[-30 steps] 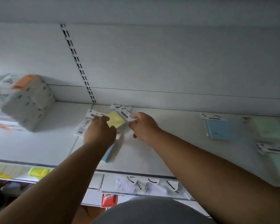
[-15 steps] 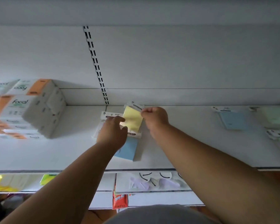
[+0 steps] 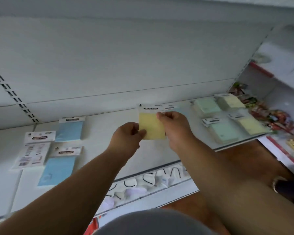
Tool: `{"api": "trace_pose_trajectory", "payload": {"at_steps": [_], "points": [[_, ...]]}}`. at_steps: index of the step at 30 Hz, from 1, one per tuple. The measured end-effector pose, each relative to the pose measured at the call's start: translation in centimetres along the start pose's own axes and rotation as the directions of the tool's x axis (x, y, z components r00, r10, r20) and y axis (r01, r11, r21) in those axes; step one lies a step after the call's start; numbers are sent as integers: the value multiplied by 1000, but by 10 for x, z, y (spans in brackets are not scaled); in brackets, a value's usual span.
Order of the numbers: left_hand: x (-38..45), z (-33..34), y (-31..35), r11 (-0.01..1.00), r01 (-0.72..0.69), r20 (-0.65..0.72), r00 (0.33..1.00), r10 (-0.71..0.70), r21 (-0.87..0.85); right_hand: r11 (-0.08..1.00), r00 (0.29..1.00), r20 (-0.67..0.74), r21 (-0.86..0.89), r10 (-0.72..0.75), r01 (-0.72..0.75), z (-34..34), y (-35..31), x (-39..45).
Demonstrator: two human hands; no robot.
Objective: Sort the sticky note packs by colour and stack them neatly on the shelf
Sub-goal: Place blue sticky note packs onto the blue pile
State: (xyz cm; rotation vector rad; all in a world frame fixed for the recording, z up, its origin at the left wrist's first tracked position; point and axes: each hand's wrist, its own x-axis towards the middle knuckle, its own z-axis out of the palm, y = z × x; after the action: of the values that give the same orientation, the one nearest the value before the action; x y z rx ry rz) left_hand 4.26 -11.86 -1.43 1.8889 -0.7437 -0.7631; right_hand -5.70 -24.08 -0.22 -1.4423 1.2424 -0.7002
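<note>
- Both hands are up over the white shelf (image 3: 98, 150), holding one yellow sticky note pack (image 3: 151, 126) between them, lifted clear of the shelf surface.
- The left hand (image 3: 126, 139) pinches the pack's lower left edge, thumb on the front.
- The right hand (image 3: 175, 128) grips its right side, fingertips curled onto the yellow face just under the white header card (the card reads "STICKY NOTE").
- The pack stands roughly upright, header at the top, facing the person.
- On the left part of the shelf lie two blue packs: one far blue pack (image 3: 70, 129) near the back wall and one near blue pack (image 3: 58, 168) closer to the front edge.
- Just left of those lies a flipped pack (image 3: 32, 153), printed back side up, its colour hidden.
- On the right part of the shelf sit two green stacks, the far green stack (image 3: 206, 106) and the near green stack (image 3: 223, 132), well apart from the blue ones.
- Beside the green, further right, are two yellow stacks: a far yellow stack (image 3: 230, 101) and a near yellow stack (image 3: 249, 124).
- Beyond the shelf's right end, colourful wrapped goods (image 3: 270, 116) are blurred (too soft to name).
- A lower shelf (image 3: 151, 184) below holds pale small items, also blurred.
</note>
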Motion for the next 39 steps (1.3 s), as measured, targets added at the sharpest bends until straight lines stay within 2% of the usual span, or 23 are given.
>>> {"api": "trace_pose_trajectory", "payload": {"at_steps": [2, 5, 10, 14, 16, 18, 20, 26, 29, 33, 36, 39], "points": [[3, 45, 20, 998, -44, 73, 996, 40, 45, 998, 997, -53, -44, -49, 47, -48, 12, 16], [10, 120, 49, 982, -101, 154, 985, 77, 157, 971, 980, -133, -207, -148, 119, -127, 29, 41], [19, 244, 101, 940, -133, 242, 969, 56, 314, 897, 978, -99, -424, -182, 124, -249, 51, 93], [28, 316, 140, 922, -126, 173, 983, 66, 367, 862, 989, -19, -492, -149, 120, -324, 56, 140], [34, 343, 155, 930, -86, 131, 990, 42, 357, 790, 991, 41, -600, -125, 125, -347, 56, 163], [37, 367, 166, 937, -42, 124, 992, -1, 348, 719, 989, 91, -679, -119, 149, -362, 57, 183], [42, 386, 172, 918, -27, 113, 993, -19, 395, 697, 987, 115, -699, -110, 159, -370, 61, 197], [56, 411, 171, 795, 30, 36, 997, -65, 606, 583, 972, 211, -780, -100, 229, -371, 73, 214], [59, 416, 168, 767, 31, 18, 998, -56, 641, 564, 972, 206, -792, -112, 233, -370, 80, 216], [58, 415, 175, 744, 13, 2, 1000, -19, 668, 557, 974, 224, -804, -43, 210, -369, 73, 216], [49, 405, 173, 758, -13, -30, 999, 42, 652, 556, 935, 247, -754, -253, 350, -363, 68, 207], [36, 385, 166, 796, -42, -42, 996, 84, 604, 566, 887, 299, -687, -352, 456, -345, 64, 194]]}}
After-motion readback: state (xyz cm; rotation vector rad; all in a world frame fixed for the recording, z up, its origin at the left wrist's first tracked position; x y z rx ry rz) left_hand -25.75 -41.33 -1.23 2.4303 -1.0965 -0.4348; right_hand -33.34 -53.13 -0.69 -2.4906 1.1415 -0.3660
